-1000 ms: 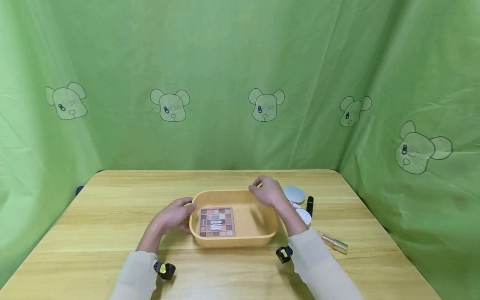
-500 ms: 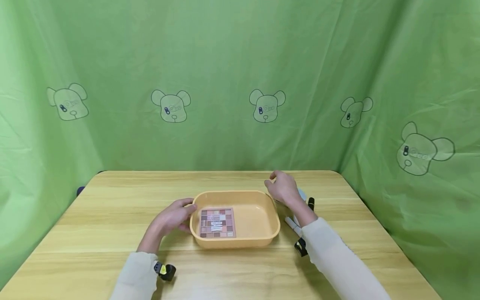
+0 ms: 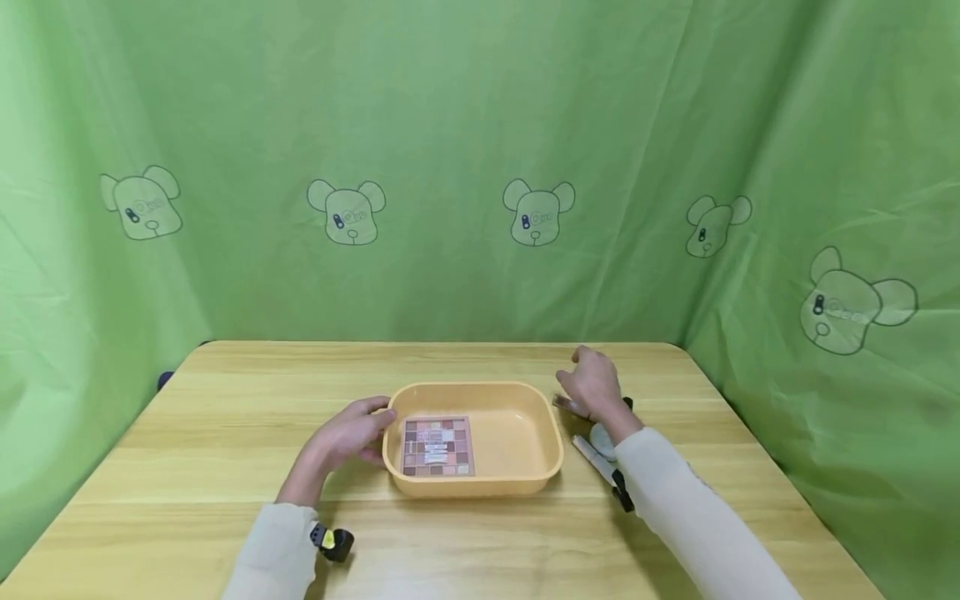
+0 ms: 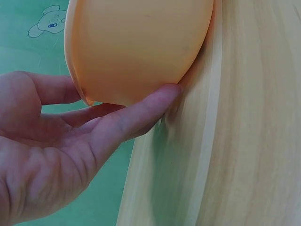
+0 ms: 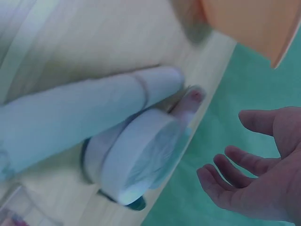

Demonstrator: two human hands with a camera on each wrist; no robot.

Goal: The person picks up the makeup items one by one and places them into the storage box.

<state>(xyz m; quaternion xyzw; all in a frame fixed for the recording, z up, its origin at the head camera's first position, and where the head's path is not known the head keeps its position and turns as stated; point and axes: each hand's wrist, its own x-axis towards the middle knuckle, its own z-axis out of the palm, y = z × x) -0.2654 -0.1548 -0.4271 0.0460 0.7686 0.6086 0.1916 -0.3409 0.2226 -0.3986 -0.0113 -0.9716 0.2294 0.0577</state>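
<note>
My left hand (image 3: 348, 433) holds the left end of a peach plastic basin (image 3: 517, 446), thumb over the rim. In the left wrist view its fingers lie along the basin's outer wall (image 4: 141, 52). An eyeshadow palette (image 3: 437, 450) lies flat in the basin's left half. Beyond the basin's right side, my right hand (image 3: 592, 383) hovers over a group of cosmetics, holding nothing. Its fingers are loosely bent and apart in the right wrist view. Near it lie a long white tube (image 5: 89, 110), a round white compact (image 5: 146, 157) and a slim pinkish tube (image 5: 190, 103).
A black tube end (image 3: 628, 404) shows behind my right wrist. A clear case (image 5: 23, 212) lies at the lower left of the right wrist view. The wooden table (image 3: 225, 417) meets a green curtain (image 3: 450, 283) at the back and right.
My right hand has moved from the basin's far rim to the right, over the cosmetics, uncovering the white tube beside the basin. My left hand keeps its hold on the basin.
</note>
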